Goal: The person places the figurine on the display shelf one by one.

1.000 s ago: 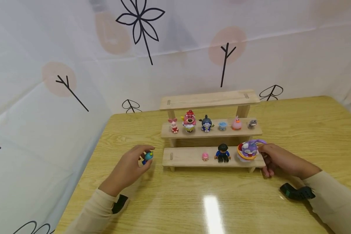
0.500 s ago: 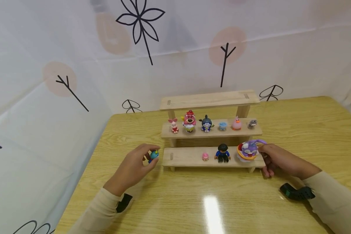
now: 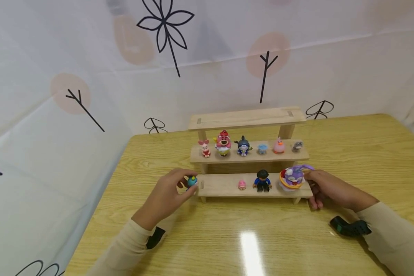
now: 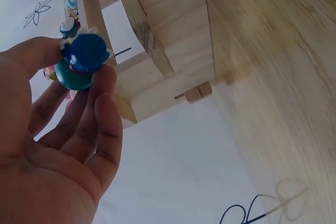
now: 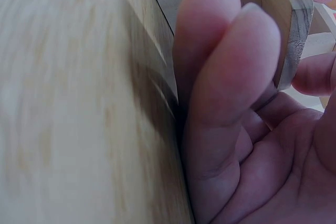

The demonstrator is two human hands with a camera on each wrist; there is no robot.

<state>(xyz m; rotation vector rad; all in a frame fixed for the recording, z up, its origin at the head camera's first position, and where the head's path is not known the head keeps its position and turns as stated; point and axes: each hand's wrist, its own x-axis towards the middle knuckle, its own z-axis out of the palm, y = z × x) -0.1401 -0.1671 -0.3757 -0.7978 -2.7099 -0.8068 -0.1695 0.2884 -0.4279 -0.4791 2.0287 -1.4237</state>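
My left hand [image 3: 169, 193] pinches a small blue-and-teal figurine [image 3: 192, 181] between thumb and fingers, at the left end of the lower board of a stepped wooden shelf [image 3: 220, 184]. The left wrist view shows the figurine's round blue underside [image 4: 88, 52], with the thumb on one side and fingertips on the other. At the right end of that same board, my right hand [image 3: 334, 189] holds the shelf's end, thumb near a purple figurine in a cup [image 3: 292, 178]. In the right wrist view, curled fingers [image 5: 236, 66] lie below the board, close over the tabletop.
On the lower board stand a tiny pink figure [image 3: 242, 184] and a black-haired toy figure [image 3: 262, 182]. Several figurines line the middle board, among them a pink bear [image 3: 223, 143] and a pink bird [image 3: 279, 146]. A patterned cloth [image 3: 214, 69] hangs behind the table [image 3: 207, 237].
My left hand has moved right with the blue-and-teal figurine, from beside the shelf to the lower board's left end. The right hand has stayed in place.
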